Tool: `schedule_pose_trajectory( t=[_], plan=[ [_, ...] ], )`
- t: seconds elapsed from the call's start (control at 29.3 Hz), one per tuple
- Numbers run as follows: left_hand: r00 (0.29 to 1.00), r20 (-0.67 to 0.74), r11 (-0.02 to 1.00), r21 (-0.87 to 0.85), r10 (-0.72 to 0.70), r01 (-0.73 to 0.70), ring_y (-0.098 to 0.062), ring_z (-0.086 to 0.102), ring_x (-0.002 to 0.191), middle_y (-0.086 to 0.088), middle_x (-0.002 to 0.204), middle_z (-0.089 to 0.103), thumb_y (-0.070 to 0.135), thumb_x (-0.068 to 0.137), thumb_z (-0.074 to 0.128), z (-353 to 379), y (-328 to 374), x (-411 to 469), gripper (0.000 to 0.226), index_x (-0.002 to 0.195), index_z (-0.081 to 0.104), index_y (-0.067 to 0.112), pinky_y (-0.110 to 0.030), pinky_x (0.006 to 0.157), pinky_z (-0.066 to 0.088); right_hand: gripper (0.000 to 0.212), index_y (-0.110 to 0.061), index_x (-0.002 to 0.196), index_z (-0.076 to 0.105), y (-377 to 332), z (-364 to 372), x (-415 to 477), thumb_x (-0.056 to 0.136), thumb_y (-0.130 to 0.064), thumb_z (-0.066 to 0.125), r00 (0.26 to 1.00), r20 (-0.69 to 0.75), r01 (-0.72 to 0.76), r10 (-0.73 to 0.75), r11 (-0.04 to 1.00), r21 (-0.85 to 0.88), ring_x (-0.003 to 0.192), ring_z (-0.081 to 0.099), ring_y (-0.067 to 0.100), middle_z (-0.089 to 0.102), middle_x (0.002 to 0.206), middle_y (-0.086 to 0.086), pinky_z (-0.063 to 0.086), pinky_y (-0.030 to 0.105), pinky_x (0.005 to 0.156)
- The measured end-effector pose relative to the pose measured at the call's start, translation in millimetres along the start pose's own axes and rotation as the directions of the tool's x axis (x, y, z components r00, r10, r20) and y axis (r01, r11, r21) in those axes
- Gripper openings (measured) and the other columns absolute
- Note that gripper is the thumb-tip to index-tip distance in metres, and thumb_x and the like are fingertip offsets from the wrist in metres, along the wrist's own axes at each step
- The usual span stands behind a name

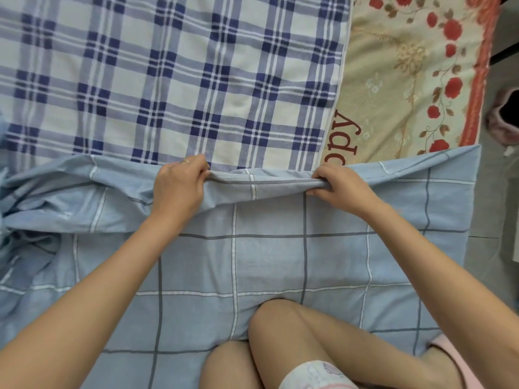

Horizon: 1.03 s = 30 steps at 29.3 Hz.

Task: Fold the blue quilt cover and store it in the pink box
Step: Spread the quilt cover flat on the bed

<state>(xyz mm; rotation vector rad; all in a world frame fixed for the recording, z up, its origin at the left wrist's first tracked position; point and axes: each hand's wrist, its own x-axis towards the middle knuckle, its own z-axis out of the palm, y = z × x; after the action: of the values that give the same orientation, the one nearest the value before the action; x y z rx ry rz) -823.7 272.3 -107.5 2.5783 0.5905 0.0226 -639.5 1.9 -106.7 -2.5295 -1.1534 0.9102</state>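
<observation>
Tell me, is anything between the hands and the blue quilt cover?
Nothing visible. The left hand and right hand pinch the far edge of the blue quilt cover directly. No pink box is clearly in view.

Setting: a home bedroom, viewed on the bed. Evidence: a blue-and-white plaid sheet lies over a floral mattress cover with red roses; a blue quilt cover spreads across the near end; grey tiled floor runs beside the bed's right edge.
</observation>
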Motion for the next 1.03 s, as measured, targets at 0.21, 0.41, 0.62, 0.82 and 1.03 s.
schedule_pose_trajectory(
  t=[0.21, 0.41, 0.62, 0.82, 1.03],
  plan=[
    [0.995, 0.01, 0.995, -0.033, -0.096, 0.096, -0.032, 0.05, 0.067, -0.01, 0.08, 0.06, 0.014, 0.097, 0.046, -1.2, -5.5, 13.5, 0.014, 0.089, 0.054, 0.008, -0.033, 0.057, 0.027, 0.018, -0.018, 0.081, 0.06, -1.2, -33.2, 23.0, 0.08, -0.029, 0.075, 0.989, 0.114, -0.122, 0.094, 0.956, 0.269, 0.067, 0.047, 0.01, 0.054, 0.072, -0.007, 0.035, 0.028, 0.062],
    [0.983, 0.049, 0.98, -0.086, -0.178, 0.182, -0.027, 0.045, 0.071, -0.003, 0.078, 0.051, 0.021, 0.102, 0.034, -0.2, -15.3, 57.6, 0.019, 0.098, 0.048, 0.009, -0.036, 0.061, 0.03, 0.012, -0.011, 0.094, 0.072, 9.1, -41.3, 67.2, 0.089, -0.021, 0.066, 0.992, -0.024, -0.102, 0.12, 0.921, 0.376, 0.077, 0.058, 0.014, 0.065, 0.08, -0.002, 0.046, 0.031, 0.073],
    [0.987, 0.133, 0.994, 0.076, -0.089, 0.079, -0.028, 0.046, 0.072, -0.008, 0.087, 0.058, 0.019, 0.101, 0.035, 3.9, -31.2, 120.9, 0.017, 0.098, 0.049, 0.011, -0.034, 0.061, 0.026, 0.009, -0.017, 0.09, 0.063, 12.9, -44.3, 107.8, 0.095, -0.02, 0.056, 0.992, -0.069, -0.087, 0.103, 0.975, 0.206, 0.077, 0.054, 0.017, 0.059, 0.081, -0.003, 0.039, 0.029, 0.07],
    [0.988, -0.003, 0.977, 0.149, -0.154, 0.153, -0.039, 0.057, 0.089, -0.021, 0.095, 0.063, 0.041, 0.098, 0.045, 6.6, -52.4, 153.7, 0.034, 0.099, 0.054, 0.008, -0.038, 0.065, 0.032, 0.021, -0.011, 0.083, 0.052, 15.3, -0.4, 125.1, 0.097, -0.022, 0.041, 0.937, -0.338, -0.108, 0.087, 0.993, -0.042, 0.073, 0.055, 0.03, 0.058, 0.081, 0.007, 0.031, 0.034, 0.063],
    [0.989, -0.039, 0.961, 0.243, 0.144, -0.13, -0.038, 0.06, 0.075, -0.018, 0.083, 0.064, 0.044, 0.093, 0.046, 4.8, -51.6, 121.7, 0.04, 0.096, 0.058, 0.005, -0.04, 0.064, 0.04, 0.014, -0.012, 0.073, 0.055, 16.3, 38.8, 133.1, 0.082, -0.02, 0.049, 0.693, -0.721, -0.187, 0.009, 0.968, -0.167, 0.064, 0.048, 0.023, 0.055, 0.069, 0.003, 0.03, 0.033, 0.07]
  ],
)
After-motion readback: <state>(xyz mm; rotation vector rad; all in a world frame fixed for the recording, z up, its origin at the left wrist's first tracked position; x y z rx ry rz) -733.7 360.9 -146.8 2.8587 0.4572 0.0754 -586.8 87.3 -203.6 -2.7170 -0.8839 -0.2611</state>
